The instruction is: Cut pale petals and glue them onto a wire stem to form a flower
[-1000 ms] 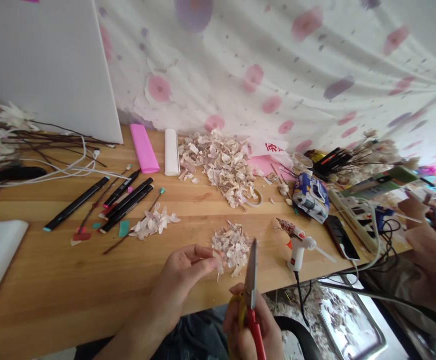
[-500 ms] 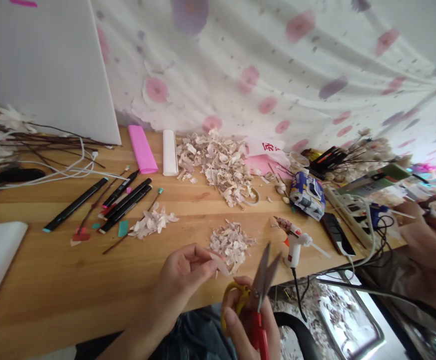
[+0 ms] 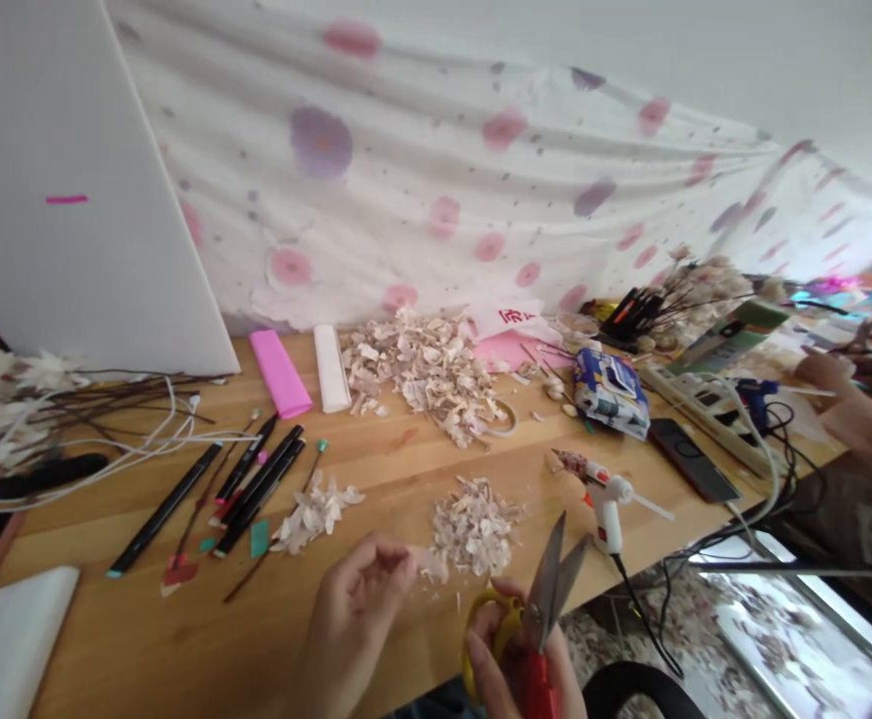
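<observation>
My left hand [image 3: 357, 619] pinches a pale petal-shaped piece [image 3: 428, 562] between thumb and finger, over the edge of a small pile of similar whitish pieces [image 3: 478, 527]. In my right hand [image 3: 501, 664] is a pair of scissors [image 3: 547, 599] with one yellow and one red handle, its blades apart and pointing up and away from me. The scissors are to the right of the petal piece, not touching it. Further back lies a bigger heap of dried-looking petals [image 3: 428, 371]. Left of my hands, a flower-like cluster of pale petals [image 3: 317, 514] lies by a thin brown stem.
A white glue gun [image 3: 606, 509] stands right of the scissors, its cord dropping off the table edge. Black markers [image 3: 263, 489], pink paper [image 3: 280, 372], a blue packet [image 3: 610, 391] and a phone [image 3: 694, 459] lie about. Another person's hands [image 3: 855, 384] work at far right.
The view has tilted up, so the table things sit lower. My left hand has drawn slightly left with the petal piece, and the scissors are still held with blades apart.
</observation>
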`<action>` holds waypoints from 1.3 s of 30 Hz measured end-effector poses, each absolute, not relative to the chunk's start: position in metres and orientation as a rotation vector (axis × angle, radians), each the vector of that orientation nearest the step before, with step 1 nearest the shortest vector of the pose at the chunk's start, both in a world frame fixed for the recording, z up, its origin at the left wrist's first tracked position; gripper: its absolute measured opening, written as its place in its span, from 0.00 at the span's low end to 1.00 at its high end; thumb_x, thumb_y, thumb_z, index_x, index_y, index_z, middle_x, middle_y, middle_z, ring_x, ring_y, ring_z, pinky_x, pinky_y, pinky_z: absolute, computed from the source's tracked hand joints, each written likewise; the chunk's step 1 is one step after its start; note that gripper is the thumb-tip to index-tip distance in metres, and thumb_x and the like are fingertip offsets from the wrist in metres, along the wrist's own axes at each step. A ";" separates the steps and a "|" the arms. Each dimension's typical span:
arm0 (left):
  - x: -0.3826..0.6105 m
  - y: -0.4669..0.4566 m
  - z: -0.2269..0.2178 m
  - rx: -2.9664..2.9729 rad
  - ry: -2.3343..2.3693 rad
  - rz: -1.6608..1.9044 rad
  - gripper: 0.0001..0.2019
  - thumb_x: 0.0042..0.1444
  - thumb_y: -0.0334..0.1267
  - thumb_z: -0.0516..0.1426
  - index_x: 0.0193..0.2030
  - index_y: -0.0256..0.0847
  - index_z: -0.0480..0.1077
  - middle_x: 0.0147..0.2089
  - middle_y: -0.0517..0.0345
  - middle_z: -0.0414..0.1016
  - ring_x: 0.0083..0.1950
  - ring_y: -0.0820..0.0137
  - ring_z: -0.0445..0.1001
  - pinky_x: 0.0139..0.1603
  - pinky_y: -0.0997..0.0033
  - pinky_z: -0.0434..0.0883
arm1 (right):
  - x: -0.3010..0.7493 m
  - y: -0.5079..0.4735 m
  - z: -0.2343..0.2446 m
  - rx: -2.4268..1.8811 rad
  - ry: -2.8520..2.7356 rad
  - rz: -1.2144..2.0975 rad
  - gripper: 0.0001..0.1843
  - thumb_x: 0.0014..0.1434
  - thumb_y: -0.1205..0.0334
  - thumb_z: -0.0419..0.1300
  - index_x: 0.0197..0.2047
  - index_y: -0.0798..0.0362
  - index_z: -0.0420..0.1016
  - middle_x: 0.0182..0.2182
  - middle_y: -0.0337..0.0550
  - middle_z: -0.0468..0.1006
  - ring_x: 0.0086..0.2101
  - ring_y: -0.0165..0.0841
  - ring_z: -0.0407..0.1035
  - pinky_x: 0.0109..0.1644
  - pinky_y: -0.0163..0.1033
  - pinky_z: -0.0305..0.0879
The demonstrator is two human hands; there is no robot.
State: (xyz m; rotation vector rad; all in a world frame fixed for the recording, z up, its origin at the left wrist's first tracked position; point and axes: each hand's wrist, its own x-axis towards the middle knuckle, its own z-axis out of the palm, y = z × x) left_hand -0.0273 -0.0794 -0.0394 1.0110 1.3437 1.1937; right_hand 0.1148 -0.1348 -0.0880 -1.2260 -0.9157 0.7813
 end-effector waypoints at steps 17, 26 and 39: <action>-0.098 -0.055 -0.068 1.308 1.852 1.329 0.14 0.50 0.51 0.61 0.31 0.43 0.78 0.38 0.50 0.83 0.42 0.56 0.79 0.44 0.60 0.74 | 0.131 -0.136 -0.091 -1.344 -0.889 0.844 0.23 0.57 0.47 0.70 0.51 0.47 0.74 0.26 0.37 0.75 0.23 0.32 0.67 0.27 0.34 0.65; -0.030 -0.093 -0.028 1.139 1.498 1.394 0.09 0.55 0.44 0.64 0.30 0.43 0.76 0.35 0.55 0.82 0.40 0.61 0.81 0.46 0.67 0.76 | 0.097 -0.132 -0.062 -1.165 -0.867 0.978 0.26 0.59 0.43 0.68 0.54 0.46 0.71 0.29 0.39 0.76 0.25 0.33 0.68 0.27 0.37 0.65; -0.015 -0.109 -0.028 1.304 1.272 1.161 0.08 0.60 0.39 0.59 0.32 0.43 0.78 0.38 0.53 0.83 0.45 0.61 0.80 0.51 0.66 0.74 | 0.104 -0.127 -0.055 -1.232 -1.007 0.956 0.18 0.65 0.56 0.64 0.56 0.47 0.68 0.35 0.39 0.78 0.32 0.34 0.76 0.38 0.37 0.75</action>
